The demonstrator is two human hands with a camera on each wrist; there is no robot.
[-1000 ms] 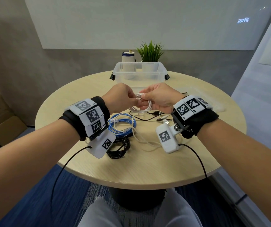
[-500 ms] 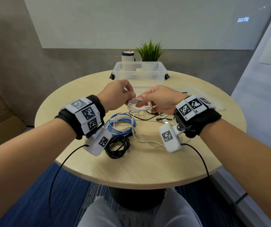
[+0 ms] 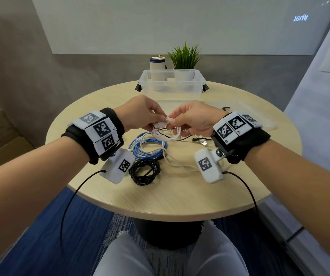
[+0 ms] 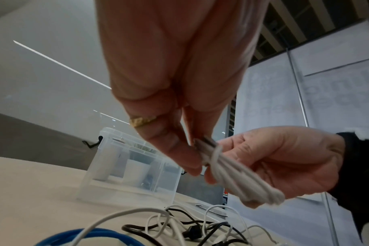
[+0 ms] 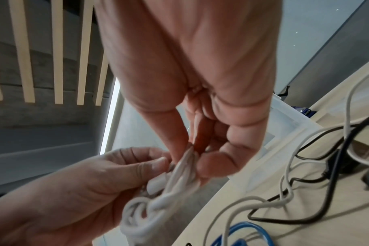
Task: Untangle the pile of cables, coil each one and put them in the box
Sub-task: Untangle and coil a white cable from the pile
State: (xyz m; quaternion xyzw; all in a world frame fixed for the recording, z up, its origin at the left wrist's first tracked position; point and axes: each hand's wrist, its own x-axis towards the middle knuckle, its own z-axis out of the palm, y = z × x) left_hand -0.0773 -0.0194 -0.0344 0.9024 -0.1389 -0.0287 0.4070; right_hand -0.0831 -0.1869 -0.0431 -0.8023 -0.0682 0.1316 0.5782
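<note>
We've got the white coil (image 3: 167,130) up off the table (image 3: 180,192), pinched from both sides. Our left hand (image 3: 142,113) nips its near-left end at the fingertips; our right hand (image 3: 195,118) curls round the loops and clamps them. The bundle's long axis runs roughly left to right between the two hands, with a plug end tucked at the left pinch. The box (image 3: 171,83) sits straight ahead, past the coil and open at the top, about equally near either hand. So the carry looks like a short push forward. The blue coil (image 3: 149,146) and black coil (image 3: 145,171) lie on the table below, with loose white and black leads beside them.
</note>
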